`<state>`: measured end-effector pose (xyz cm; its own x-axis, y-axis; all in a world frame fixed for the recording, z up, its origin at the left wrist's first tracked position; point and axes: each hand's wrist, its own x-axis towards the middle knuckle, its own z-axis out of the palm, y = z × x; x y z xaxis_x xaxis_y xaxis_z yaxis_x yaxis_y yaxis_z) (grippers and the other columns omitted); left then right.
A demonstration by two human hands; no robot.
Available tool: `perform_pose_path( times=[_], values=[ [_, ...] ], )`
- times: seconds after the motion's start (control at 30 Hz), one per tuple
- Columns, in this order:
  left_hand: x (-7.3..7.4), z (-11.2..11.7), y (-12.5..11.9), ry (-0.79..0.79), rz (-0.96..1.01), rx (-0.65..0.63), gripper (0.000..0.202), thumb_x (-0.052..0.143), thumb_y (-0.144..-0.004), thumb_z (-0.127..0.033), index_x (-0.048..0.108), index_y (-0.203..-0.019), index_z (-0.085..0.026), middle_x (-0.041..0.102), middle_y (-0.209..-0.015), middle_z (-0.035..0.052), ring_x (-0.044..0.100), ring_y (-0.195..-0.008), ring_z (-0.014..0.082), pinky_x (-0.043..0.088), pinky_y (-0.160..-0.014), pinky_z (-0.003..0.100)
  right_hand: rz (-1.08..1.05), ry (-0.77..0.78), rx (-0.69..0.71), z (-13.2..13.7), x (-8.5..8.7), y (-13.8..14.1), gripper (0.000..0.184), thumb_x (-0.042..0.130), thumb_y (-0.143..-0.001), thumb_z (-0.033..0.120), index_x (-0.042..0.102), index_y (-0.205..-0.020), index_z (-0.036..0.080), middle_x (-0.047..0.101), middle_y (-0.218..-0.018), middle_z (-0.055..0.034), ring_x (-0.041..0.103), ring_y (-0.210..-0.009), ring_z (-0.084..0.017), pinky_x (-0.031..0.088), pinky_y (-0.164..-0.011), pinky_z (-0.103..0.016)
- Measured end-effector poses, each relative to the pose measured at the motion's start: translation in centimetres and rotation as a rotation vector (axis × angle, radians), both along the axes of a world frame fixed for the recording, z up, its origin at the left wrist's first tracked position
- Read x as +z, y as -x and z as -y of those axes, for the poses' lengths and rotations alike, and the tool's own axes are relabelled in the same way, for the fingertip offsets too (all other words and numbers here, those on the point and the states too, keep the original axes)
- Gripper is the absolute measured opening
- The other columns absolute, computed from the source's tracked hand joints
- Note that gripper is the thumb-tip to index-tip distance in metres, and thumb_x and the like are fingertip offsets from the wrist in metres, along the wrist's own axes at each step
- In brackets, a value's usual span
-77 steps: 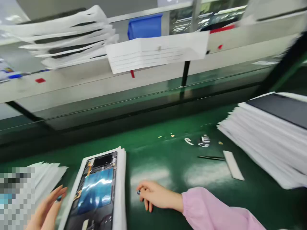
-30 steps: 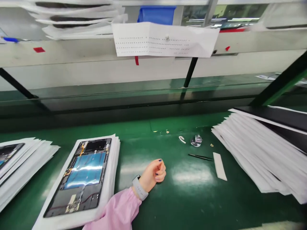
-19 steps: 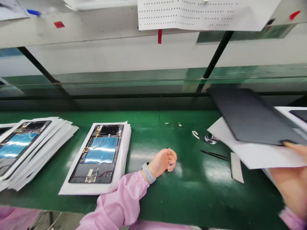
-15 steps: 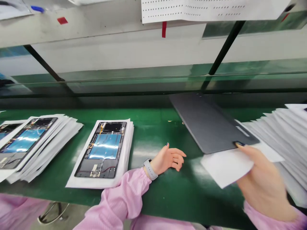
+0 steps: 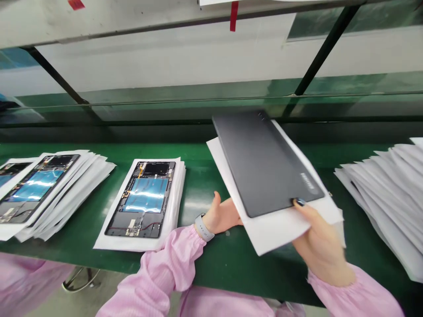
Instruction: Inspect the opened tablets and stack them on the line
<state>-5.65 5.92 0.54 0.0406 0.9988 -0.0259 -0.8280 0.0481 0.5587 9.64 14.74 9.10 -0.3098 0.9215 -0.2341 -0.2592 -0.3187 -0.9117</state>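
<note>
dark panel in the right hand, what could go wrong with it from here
The dark panel might slide off the white sheet under it: the right hand shows only its thumb on top, at the near edge. If swung left, it could perhaps scrape the exposed inside of the open tablet beside the left sleeve.

Green bench (image 5: 198, 176) beneath a left paper stack (image 5: 82, 193), a middle paper stack (image 5: 174, 198) and a right paper stack (image 5: 390, 198)
</note>
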Motion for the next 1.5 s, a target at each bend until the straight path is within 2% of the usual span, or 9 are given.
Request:
perform_pose_path(
  times=[0.1, 0.2, 0.37, 0.5, 0.77, 1.0, 1.17, 1.37, 1.5],
  values=[
    [1.2, -0.1, 0.8, 0.174, 0.05, 0.244, 0.085, 0.071, -0.057, -0.082, 0.07, -0.106, -0.012, 0.071, -0.118, 0.02, 0.055, -0.125, 0.0414, 0.04, -0.106, 0.053, 0.006, 0.053, 0.098, 0.3, -3.2, 1.3, 0.061, 0.086, -0.053, 0.034, 0.067, -0.109, 0.022, 0.076, -0.103, -0.0058, 0.071, -0.102, -0.032, 0.06, -0.086, -0.045],
    [1.3, -0.3, 1.7, 0.406, 0.031, 0.439, 0.041, 0.082, -0.067, -0.047, 0.072, -0.085, -0.012, 0.076, -0.086, 0.0133, 0.069, -0.104, 0.0346, 0.049, -0.097, 0.044, 0.02, 0.028, 0.229, 0.2, -5.8, 2.3, 0.06, 0.085, -0.058, 0.04, 0.066, -0.112, 0.02, 0.075, -0.106, -0.0076, 0.068, -0.108, -0.032, 0.055, -0.095, -0.045],
    [0.9, -0.2, 2.5, 0.496, -0.01, 0.488, 0.011, 0.076, -0.068, -0.022, 0.07, -0.07, -0.012, 0.072, -0.064, 0.0051, 0.071, -0.068, 0.0213, 0.056, -0.072, 0.031, 0.042, -0.071, 0.31, -2.8, -6.7, 1.9, 0.052, 0.08, -0.067, 0.04, 0.066, -0.114, 0.023, 0.073, -0.115, -0.0069, 0.066, -0.109, -0.03, 0.054, -0.092, -0.039],
    [1.2, 0.4, 2.5, 0.531, -0.051, 0.456, 0.01, 0.078, -0.064, -0.019, 0.072, -0.069, -0.012, 0.073, -0.064, 0.0045, 0.068, -0.061, 0.0172, 0.054, -0.063, 0.027, -0.011, -0.081, 0.275, -5.5, -5.9, -0.1, 0.052, 0.072, -0.077, 0.037, 0.058, -0.127, 0.032, 0.07, -0.116, -0.0027, 0.068, -0.096, -0.024, 0.055, -0.074, -0.032],
    [1.4, 1.1, 1.7, 0.556, -0.16, 0.309, 0.023, 0.087, -0.053, -0.021, 0.075, -0.069, -0.01, 0.076, -0.068, 0.0082, 0.068, -0.06, 0.0196, 0.053, -0.058, 0.028, 0.062, -0.088, 0.484, -5.8, -7.5, -2.3, 0.023, 0.077, -0.076, 0.042, 0.07, -0.09, 0.025, 0.062, -0.09, -0.0007, 0.059, -0.071, -0.015, 0.05, -0.053, -0.022],
    [1.2, 1.3, 1.9, 0.543, -0.211, 0.283, 0.026, 0.09, -0.053, -0.027, 0.077, -0.069, -0.012, 0.078, -0.071, 0.0069, 0.07, -0.063, 0.019, 0.056, -0.059, 0.027, 0.059, -0.083, 0.548, -5.8, -7.4, -2.5, 0.03, 0.076, -0.079, 0.04, 0.067, -0.105, 0.027, 0.062, -0.106, -0.0018, 0.059, -0.078, -0.015, 0.048, -0.06, -0.023],
    [1.2, 1.4, 1.9, 0.507, -0.244, 0.278, 0.031, 0.092, -0.053, -0.028, 0.078, -0.076, -0.013, 0.079, -0.074, 0.0068, 0.072, -0.065, 0.0218, 0.058, -0.06, 0.029, 0.078, -0.081, 0.651, -5.9, -7.8, -2.7, 0.023, 0.075, -0.082, 0.044, 0.068, -0.082, 0.021, 0.062, -0.08, -0.0007, 0.056, -0.071, -0.016, 0.046, -0.065, -0.027],
    [1.1, 1.4, 1.8, 0.466, -0.227, 0.278, 0.037, 0.094, -0.054, -0.03, 0.078, -0.083, -0.015, 0.08, -0.079, 0.0065, 0.075, -0.075, 0.0253, 0.059, -0.068, 0.031, 0.052, -0.113, 0.733, -6.0, -7.6, -2.6, 0.031, 0.079, -0.076, 0.047, 0.073, -0.067, 0.018, 0.061, -0.092, -0.0045, 0.059, -0.088, -0.022, 0.047, -0.081, -0.032],
    [1.0, 1.3, 1.9, 0.565, -0.098, 0.289, 0.039, 0.08, -0.076, -0.044, 0.076, -0.1, -0.013, 0.081, -0.089, 0.0096, 0.075, -0.091, 0.0294, 0.057, -0.088, 0.038, 0.009, 0.018, 0.736, -6.1, -7.8, -2.8, 0.028, 0.083, -0.072, 0.046, 0.077, -0.069, 0.019, 0.063, -0.108, -0.0055, 0.06, -0.082, -0.018, 0.047, -0.069, -0.026]
  ],
)
